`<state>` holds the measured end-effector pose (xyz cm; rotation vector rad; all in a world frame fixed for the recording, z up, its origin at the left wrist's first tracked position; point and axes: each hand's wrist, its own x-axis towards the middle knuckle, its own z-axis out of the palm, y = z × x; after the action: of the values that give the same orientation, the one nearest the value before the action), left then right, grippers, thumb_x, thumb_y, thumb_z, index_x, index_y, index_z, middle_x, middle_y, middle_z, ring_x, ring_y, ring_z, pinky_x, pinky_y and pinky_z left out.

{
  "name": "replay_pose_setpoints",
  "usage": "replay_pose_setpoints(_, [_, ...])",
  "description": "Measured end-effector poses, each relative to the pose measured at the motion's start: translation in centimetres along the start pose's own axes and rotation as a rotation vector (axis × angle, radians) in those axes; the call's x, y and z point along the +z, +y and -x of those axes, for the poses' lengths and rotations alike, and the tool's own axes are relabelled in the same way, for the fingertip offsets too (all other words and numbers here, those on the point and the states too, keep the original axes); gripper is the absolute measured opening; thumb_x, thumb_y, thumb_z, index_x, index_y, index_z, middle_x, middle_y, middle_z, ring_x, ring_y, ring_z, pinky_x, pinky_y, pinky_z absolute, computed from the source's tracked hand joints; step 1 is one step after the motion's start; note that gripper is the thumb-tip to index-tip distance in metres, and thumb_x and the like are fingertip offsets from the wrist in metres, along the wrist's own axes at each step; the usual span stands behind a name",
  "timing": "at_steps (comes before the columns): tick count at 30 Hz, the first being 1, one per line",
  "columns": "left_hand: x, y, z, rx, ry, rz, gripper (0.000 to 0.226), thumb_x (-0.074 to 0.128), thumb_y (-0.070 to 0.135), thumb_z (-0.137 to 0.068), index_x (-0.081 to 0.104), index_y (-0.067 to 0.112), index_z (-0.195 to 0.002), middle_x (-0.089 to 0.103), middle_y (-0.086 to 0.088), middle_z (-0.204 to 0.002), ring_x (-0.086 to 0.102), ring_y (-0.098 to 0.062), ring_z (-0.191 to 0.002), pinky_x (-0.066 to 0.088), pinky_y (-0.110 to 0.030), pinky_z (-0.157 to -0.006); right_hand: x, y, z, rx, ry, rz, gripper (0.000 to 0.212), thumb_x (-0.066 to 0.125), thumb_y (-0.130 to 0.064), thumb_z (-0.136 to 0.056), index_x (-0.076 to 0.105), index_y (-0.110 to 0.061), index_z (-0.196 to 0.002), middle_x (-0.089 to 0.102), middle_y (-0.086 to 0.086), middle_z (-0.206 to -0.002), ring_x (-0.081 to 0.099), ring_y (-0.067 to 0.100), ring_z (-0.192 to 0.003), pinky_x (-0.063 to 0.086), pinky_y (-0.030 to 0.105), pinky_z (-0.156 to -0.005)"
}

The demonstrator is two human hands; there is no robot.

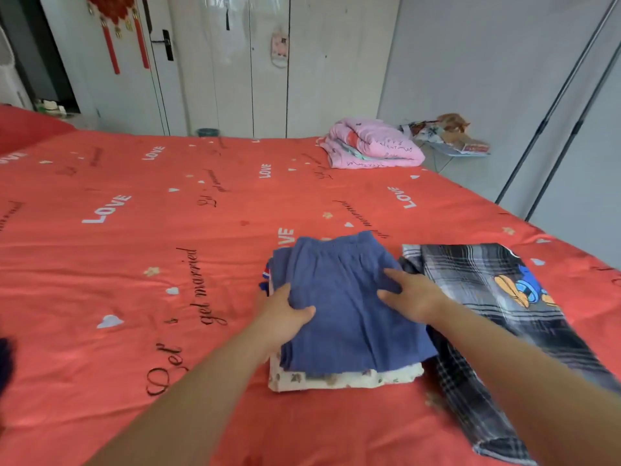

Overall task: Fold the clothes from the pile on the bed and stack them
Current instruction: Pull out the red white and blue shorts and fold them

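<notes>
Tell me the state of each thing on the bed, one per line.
blue shorts: folded, topmost.
white printed garment: folded, lowest, under the shorts.
plaid garment: spread out unfolded, right of the shorts.
pink blanket: folded, far corner.
left hand: grips the shorts' edge.
right hand: flat on the shorts.

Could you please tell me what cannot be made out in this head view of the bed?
Head view: what lies under the blue garment, covered by it except a white printed edge.
Head view: fingertips of the left hand, hidden by the blue garment's side.
Head view: dark thing at the left edge, cut off by the frame.
</notes>
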<state>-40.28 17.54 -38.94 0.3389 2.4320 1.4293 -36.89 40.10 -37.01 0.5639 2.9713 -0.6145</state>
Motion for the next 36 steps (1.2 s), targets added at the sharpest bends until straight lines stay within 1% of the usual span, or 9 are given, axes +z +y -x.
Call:
replay_pose_setpoints(2, [2.8,-2.9,-1.2,0.03,0.029,-0.326,0.066,0.055,0.037,-0.089,0.024,0.019,-0.145,0.015,-0.014,-0.152,0.02,-0.027,-0.139,0.02,-0.031,-0.114,4.1,1.4,-0.4,-0.02,0.073,0.088,0.058,0.047,-0.044,-0.092,0.027,-0.031,-0.145,0.023,0.012,-0.152,0.027,0.029,-0.139,0.028,0.039,-0.112])
replay_pose_setpoints(4, [4.8,-5.2,-2.0,0.123,0.043,-0.599,0.069,0.046,0.047,-0.091,0.008,0.033,-0.147,-0.007,-0.007,-0.157,-0.003,-0.031,-0.144,0.008,-0.04,-0.117,7.9,2.0,-0.4,-0.144,0.152,0.2,0.057,0.04,-0.048,-0.093,0.021,-0.037,-0.145,0.015,0.007,-0.156,0.012,0.028,-0.144,0.015,0.043,-0.117])
replay_pose_setpoints(6, [6.4,-7.2,-2.5,0.199,0.02,-0.81,0.069,0.038,0.054,-0.091,-0.002,0.039,-0.146,-0.016,-0.001,-0.156,-0.014,-0.031,-0.143,0.004,-0.047,-0.116,10.8,2.4,-0.3,-0.207,0.135,0.29,0.057,0.031,-0.053,-0.094,0.011,-0.04,-0.146,0.005,0.002,-0.158,-0.002,0.027,-0.145,0.001,0.045,-0.116])
replay_pose_setpoints(8, [7.5,-9.0,-2.9,0.177,-0.033,-0.916,0.069,0.031,0.06,-0.091,-0.006,0.04,-0.145,-0.018,0.001,-0.156,-0.017,-0.031,-0.142,0.001,-0.05,-0.116,12.9,2.9,-0.3,-0.182,0.057,0.336,0.057,0.022,-0.055,-0.095,0.004,-0.039,-0.146,0.0,0.001,-0.158,-0.008,0.027,-0.145,-0.003,0.047,-0.116])
replay_pose_setpoints(13, [7.4,-9.7,-2.5,0.17,-0.008,-0.904,0.068,0.034,0.058,-0.091,0.002,0.036,-0.147,-0.008,0.002,-0.157,-0.009,-0.028,-0.144,0.007,-0.048,-0.116,13.1,1.6,0.0,-0.12,0.03,0.347,0.058,0.023,-0.054,-0.095,0.006,-0.035,-0.147,0.002,0.001,-0.158,-0.009,0.028,-0.145,-0.002,0.051,-0.115])
replay_pose_setpoints(20, [0.1,-8.2,3.5,0.237,0.171,-0.782,0.056,0.048,0.036,-0.09,0.029,0.029,-0.141,0.023,0.002,-0.151,0.02,-0.017,-0.139,0.022,-0.034,-0.111,11.3,-6.5,5.1,-0.331,0.03,0.267,0.056,0.035,-0.045,-0.096,0.019,-0.027,-0.147,0.011,0.003,-0.156,0.004,0.023,-0.145,0.007,0.045,-0.116])
replay_pose_setpoints(24, [-6.6,-9.1,9.2,0.12,0.223,-0.834,0.052,0.049,0.03,-0.088,0.035,0.027,-0.138,0.024,0.002,-0.151,0.022,-0.017,-0.138,0.025,-0.033,-0.108,11.7,-13.3,9.9,-0.5,0.012,0.246,0.054,0.041,-0.043,-0.094,0.031,-0.02,-0.142,0.027,0.005,-0.148,0.019,0.023,-0.139,0.017,0.042,-0.113])
replay_pose_setpoints(30, [-17.2,-13.7,18.7,-0.085,0.322,-0.854,0.053,0.05,0.028,-0.087,0.035,0.024,-0.138,0.037,0.0,-0.141,0.036,-0.022,-0.129,0.035,-0.036,-0.104,15.2,-24.8,16.5,-0.692,-0.017,0.252,0.051,0.043,-0.043,-0.093,0.033,-0.022,-0.139,0.031,0.004,-0.145,0.027,0.024,-0.135,0.024,0.038,-0.11])
replay_pose_setpoints(36, [-25.8,-21.7,25.7,-0.313,0.405,-0.784,0.054,0.05,0.03,-0.087,0.033,0.024,-0.138,0.036,0.002,-0.142,0.034,-0.022,-0.13,0.033,-0.036,-0.104,21.0,-35.0,20.6,-0.871,-0.106,0.26,0.048,0.045,-0.043,-0.092,0.038,-0.024,-0.135,0.038,0.002,-0.139,0.034,0.024,-0.129,0.029,0.035,-0.106])
